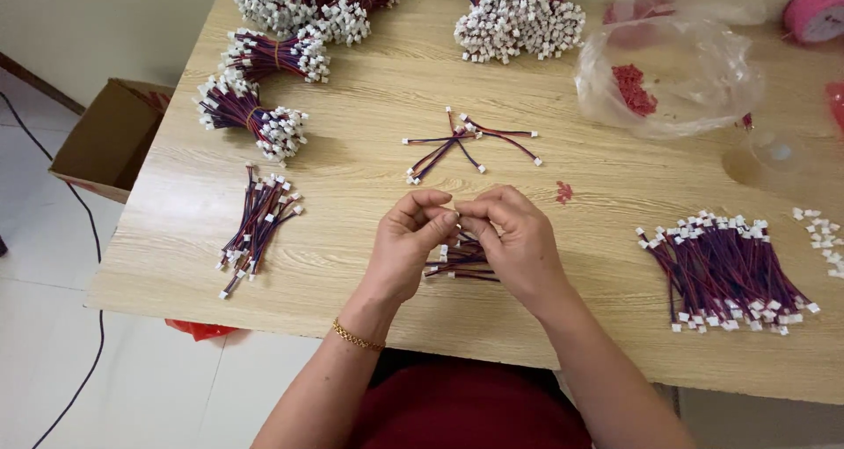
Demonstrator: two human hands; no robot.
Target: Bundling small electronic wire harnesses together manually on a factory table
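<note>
- We work at a light wooden table (369, 264), its near edge against us so everything sits within reach.
- A clear plastic bag (677, 80) lies open at the far right with small red pieces (635, 89) inside, its mouth turned toward us, likely for easy picking.
- A cardboard box (110, 137) stands on the floor off the table's left edge.
- Banded bundles of wires (264, 80) with white connectors are stacked at the far left and far centre, well apart from our hands.
- A loose fan of red-and-blue wires (725, 269) lies to the right, ends aligned, near the right hand.
- A smaller loose pile (258, 225) lies to the left.
- A few scattered wires (466, 141) lie just beyond our hands.
- Our left hand (409, 247) and right hand (514, 238) meet over the table's middle, fingertips pressed together, both pinching the end of a short wire whose tip is hidden between them.
- A small cluster of wires (457, 263) lies under and between the hands on the table.
- Loose white connectors (822, 229) dot the far right edge.
</note>
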